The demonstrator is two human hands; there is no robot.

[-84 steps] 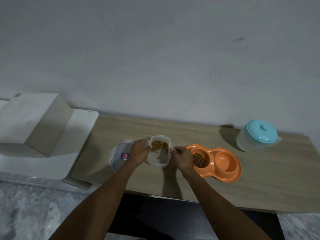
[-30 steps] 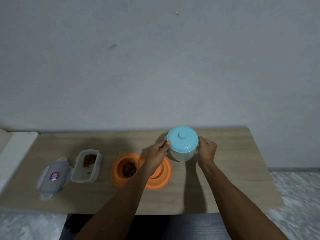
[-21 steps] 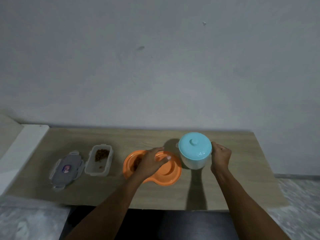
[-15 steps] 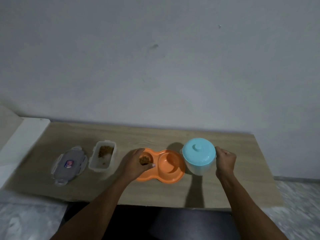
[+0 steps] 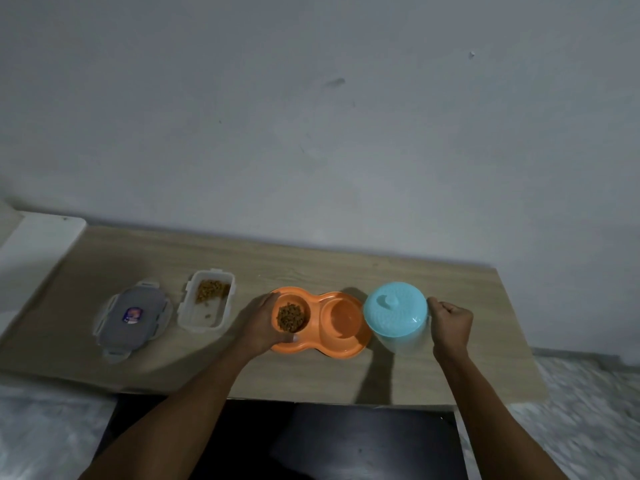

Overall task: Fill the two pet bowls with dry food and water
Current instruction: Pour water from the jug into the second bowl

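Left hand (image 5: 261, 325) grips orange twin bowl (image 5: 341, 317), kibble (image 5: 291, 317) one side; right hand (image 5: 450, 323) grips jug (image 5: 394, 313).

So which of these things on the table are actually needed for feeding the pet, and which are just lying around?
Part of the job: orange double bowl, gripped by the left hand; kibble in its left cup; blue-lidded jug, held by the right hand; open food box.
Lying about: grey lid beside the box; white board at the left end of the table.

glossy orange plastic double bowl (image 5: 313, 336) on a matt wood-grain table (image 5: 311, 271).
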